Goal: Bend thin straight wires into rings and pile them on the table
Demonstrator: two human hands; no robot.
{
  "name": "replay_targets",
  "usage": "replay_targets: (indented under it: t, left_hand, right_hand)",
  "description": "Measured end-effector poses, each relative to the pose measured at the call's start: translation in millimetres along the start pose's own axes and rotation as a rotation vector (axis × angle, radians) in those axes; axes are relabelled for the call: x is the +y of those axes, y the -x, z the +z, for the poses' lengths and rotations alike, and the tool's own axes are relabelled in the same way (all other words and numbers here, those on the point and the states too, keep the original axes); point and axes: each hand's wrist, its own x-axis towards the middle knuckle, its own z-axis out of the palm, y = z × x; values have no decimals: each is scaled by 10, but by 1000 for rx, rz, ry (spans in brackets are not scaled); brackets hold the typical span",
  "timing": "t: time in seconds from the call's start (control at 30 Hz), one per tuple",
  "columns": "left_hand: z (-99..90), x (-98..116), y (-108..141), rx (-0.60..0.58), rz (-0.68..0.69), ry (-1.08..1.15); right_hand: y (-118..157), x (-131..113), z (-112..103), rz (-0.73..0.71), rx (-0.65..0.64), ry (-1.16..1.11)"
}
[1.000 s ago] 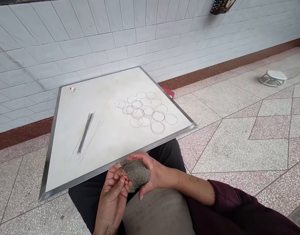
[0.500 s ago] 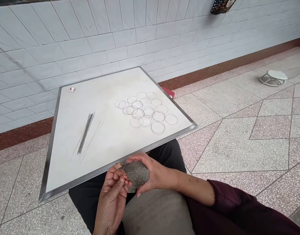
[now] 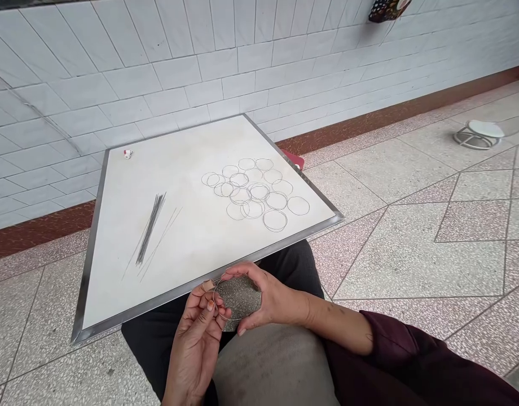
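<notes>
Just off the table's near edge, over my lap, a thin wire ring point(image 3: 228, 319) is held between both hands. My left hand point(image 3: 200, 327) pinches the ring's left side between thumb and fingers, and a tan wrap covers one fingertip. From the right, my right hand point(image 3: 273, 296) curves round the ring with thumb and fingers on its rim. Several similar wire rings point(image 3: 275, 220) lie overlapping on the right half of the white table point(image 3: 200, 242). A bundle of straight wires point(image 3: 150, 230) lies on the left half, with a few loose wires beside it.
A small red and white object point(image 3: 128, 153) sits at the table's far left corner. The tiled wall point(image 3: 179, 73) runs behind the table. A white stool point(image 3: 479, 134) stands on the floor at the far right, and something red point(image 3: 294, 159) shows beyond the table's right edge.
The view has shifted slightly. Both hands keep their hold on the ring, with only small finger movements at its left side.
</notes>
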Motion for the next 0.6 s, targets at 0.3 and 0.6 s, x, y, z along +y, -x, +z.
replay_targets:
  t: [0.3,0.6]
  left_hand:
    - [-33,0,1,21,-31,48]
    - [-23,-51,-33,-16,-199,151]
  right_hand:
    - [6,7,8,20,15,-14]
    - [-8,2,2,-16,9,46]
